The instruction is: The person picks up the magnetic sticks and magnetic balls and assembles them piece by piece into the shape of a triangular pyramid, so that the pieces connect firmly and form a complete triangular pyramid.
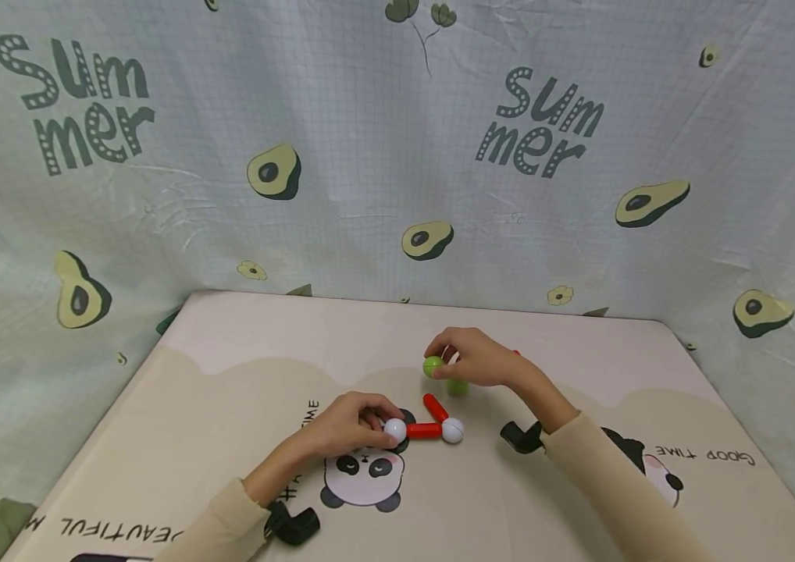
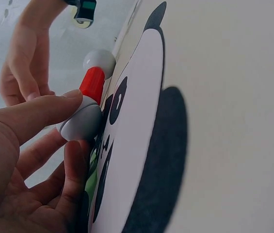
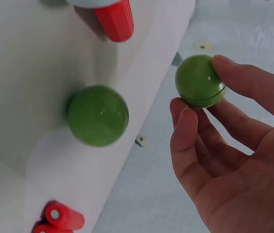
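In the head view my left hand [image 1: 351, 425] pinches a white ball [image 1: 394, 429] between thumb and fingers, low over the table. A red rod [image 1: 424, 431] links that ball to a second white ball [image 1: 452, 430], from which another red rod [image 1: 434, 406] points back and left. My right hand [image 1: 475, 357] holds a green ball [image 3: 201, 80] by its fingertips, raised off the table in the right wrist view. Below it, a second green ball [image 3: 98, 116] sits on the tabletop, partly covered by the hand in the head view.
Two loose red rods [image 3: 68, 217] lie beyond the second green ball, mostly hidden by the right hand in the head view. The table [image 1: 229, 375] has a panda print and ends against a hanging avocado-print cloth [image 1: 341, 234]. Black wrist mounts [image 1: 294, 526] sit at both wrists.
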The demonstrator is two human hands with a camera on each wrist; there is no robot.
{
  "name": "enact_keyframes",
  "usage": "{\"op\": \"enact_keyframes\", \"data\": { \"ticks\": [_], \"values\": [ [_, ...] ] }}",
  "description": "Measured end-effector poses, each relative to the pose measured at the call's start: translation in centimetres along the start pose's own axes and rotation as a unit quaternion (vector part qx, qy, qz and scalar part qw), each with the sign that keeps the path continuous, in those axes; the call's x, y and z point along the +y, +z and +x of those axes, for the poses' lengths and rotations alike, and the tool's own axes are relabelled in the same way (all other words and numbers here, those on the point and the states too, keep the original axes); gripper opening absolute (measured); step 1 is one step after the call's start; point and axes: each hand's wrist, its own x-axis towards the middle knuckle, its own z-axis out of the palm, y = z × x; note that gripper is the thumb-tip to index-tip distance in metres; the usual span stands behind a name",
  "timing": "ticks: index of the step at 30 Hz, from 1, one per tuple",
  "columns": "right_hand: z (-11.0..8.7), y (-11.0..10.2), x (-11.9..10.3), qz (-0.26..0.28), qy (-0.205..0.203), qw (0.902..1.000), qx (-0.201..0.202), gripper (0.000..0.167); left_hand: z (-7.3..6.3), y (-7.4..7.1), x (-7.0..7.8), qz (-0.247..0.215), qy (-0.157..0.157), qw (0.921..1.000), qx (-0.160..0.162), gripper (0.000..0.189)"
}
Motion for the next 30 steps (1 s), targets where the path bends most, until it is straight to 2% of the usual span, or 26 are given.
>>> {"op": "enact_keyframes", "data": {
  "ticks": [8, 18, 23, 30],
  "values": [
    [0.2, 1.9, 0.3, 0.039, 0.01, 0.9984, -0.039, 0.024, 0.0, 0.0, 0.1, -0.002, 0.002, 1.0, -0.004, 0.028],
    [0.3, 3.0, 0.9, 0.058, 0.004, 0.9982, -0.019, 0.028, 0.1, 0.0, -0.1, 0.002, 0.001, 1.0, -0.001, 0.029],
    [0.5, 3.0, 0.8, 0.053, 0.0, 0.9983, -0.024, 0.027, 0.1, 0.0, 0.0, 0.0, 0.001, 1.0, -0.001, 0.029],
    [0.8, 3.0, 0.5, 0.05, 0.017, 0.9981, -0.032, 0.026, 0.1, 0.0, -0.1, 0.002, 0.002, 1.0, -0.002, 0.029]
  ]
}}
